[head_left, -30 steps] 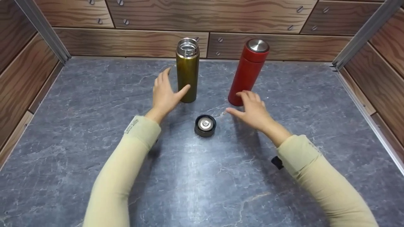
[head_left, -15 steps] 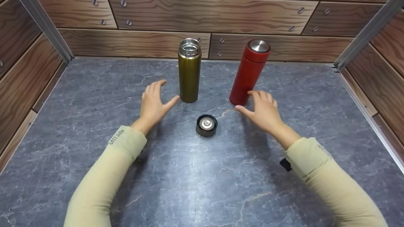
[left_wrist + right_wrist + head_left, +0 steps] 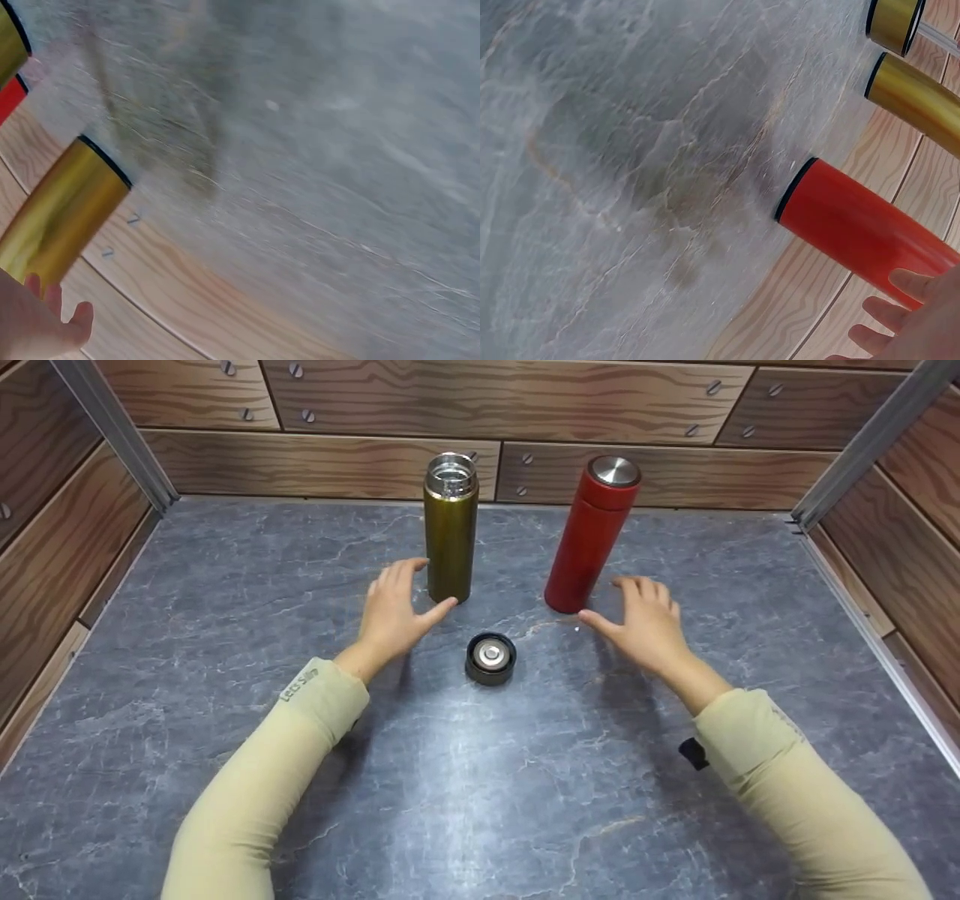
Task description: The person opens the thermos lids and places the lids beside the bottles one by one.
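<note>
A gold thermos flask (image 3: 450,544) stands upright without its lid, its steel mouth bare at the top. My left hand (image 3: 394,615) is just to its left and front, fingers spread, with the fingertips close to the flask's lower side. To the right, a red thermos flask (image 3: 589,540) stands with its silver-topped lid on. My right hand (image 3: 649,622) hovers beside its base, fingers loosely bent and nothing in them. Between the hands, nearer the front, the dark thermos lid (image 3: 491,658) lies upside down with its inner side showing.
The grey marbled tabletop (image 3: 480,795) is bordered by wood-patterned panels (image 3: 390,469) at the back and sides. Metal posts (image 3: 855,450) rise at the back corners. A black strap (image 3: 694,753) shows under the right sleeve.
The left hand drew away from the gold flask to the left, then came back rightward, lower down by its base. The right hand has shifted right, away from the red flask.
</note>
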{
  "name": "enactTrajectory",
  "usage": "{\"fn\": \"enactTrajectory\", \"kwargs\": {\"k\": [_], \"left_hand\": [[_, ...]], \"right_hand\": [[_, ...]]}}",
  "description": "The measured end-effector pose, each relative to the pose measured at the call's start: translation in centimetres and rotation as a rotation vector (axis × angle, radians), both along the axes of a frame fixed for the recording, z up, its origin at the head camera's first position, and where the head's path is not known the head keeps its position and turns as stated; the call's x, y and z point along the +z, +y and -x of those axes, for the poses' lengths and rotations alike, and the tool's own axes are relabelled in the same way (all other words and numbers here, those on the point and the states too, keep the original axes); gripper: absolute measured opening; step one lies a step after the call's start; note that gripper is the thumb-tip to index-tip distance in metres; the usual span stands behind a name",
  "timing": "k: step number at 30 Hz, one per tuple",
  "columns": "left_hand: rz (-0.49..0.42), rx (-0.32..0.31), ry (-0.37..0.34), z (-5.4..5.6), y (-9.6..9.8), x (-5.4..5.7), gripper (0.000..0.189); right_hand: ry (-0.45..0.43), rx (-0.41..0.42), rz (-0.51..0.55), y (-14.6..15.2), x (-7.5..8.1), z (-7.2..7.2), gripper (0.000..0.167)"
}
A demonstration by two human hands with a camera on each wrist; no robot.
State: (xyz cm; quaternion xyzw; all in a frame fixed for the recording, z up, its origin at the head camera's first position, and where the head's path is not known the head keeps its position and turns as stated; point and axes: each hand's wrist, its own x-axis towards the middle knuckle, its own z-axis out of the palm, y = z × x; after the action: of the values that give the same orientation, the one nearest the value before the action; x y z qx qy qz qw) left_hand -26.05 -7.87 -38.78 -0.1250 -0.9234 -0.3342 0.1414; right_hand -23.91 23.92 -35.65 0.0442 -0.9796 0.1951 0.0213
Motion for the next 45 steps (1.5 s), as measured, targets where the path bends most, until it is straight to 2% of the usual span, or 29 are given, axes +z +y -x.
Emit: {"fn": "enactTrajectory", "kwargs": {"k": [4, 17, 22, 26, 30, 37, 40, 45], "left_hand": [[-0.006, -0.024, -0.002, 0.0, 1.0, 0.1, 0.067], [-0.024, -0.11, -0.003, 0.3, 4.7, 1.1, 0.064], [-0.056, -0.14, -0.035, 0.7, 6.4, 1.5, 0.064], [-0.088, -0.14, -0.067, 1.1, 7.8, 2.1, 0.064], [-0.125, -0.129, -0.131, 1.9, 9.3, 2.6, 0.065], [-0.222, -0.133, -0.336, 3.4, 11.9, 3.2, 0.073], [-0.244, -0.13, -0.381, 4.2, 12.7, 3.3, 0.075], [-0.277, -0.137, -0.405, 5.3, 14.2, 3.3, 0.081]], "right_hand": [[0.002, -0.004, -0.002, 0.4, 0.0, 0.0, 0.082], [-0.021, -0.036, 0.005, 1.5, 0.3, 0.0, 0.089], [-0.016, -0.034, 0.006, 1.8, 0.2, 0.0, 0.089], [-0.014, -0.034, 0.002, 2.0, 0.4, -0.1, 0.088], [-0.02, -0.039, 0.001, 2.2, 0.5, -0.2, 0.087], [-0.024, -0.046, -0.002, 2.8, 0.5, -0.4, 0.086], [-0.028, -0.055, -0.003, 3.2, 0.5, -0.4, 0.086], [-0.042, -0.064, -0.004, 3.6, 0.4, -0.4, 0.087]]}}
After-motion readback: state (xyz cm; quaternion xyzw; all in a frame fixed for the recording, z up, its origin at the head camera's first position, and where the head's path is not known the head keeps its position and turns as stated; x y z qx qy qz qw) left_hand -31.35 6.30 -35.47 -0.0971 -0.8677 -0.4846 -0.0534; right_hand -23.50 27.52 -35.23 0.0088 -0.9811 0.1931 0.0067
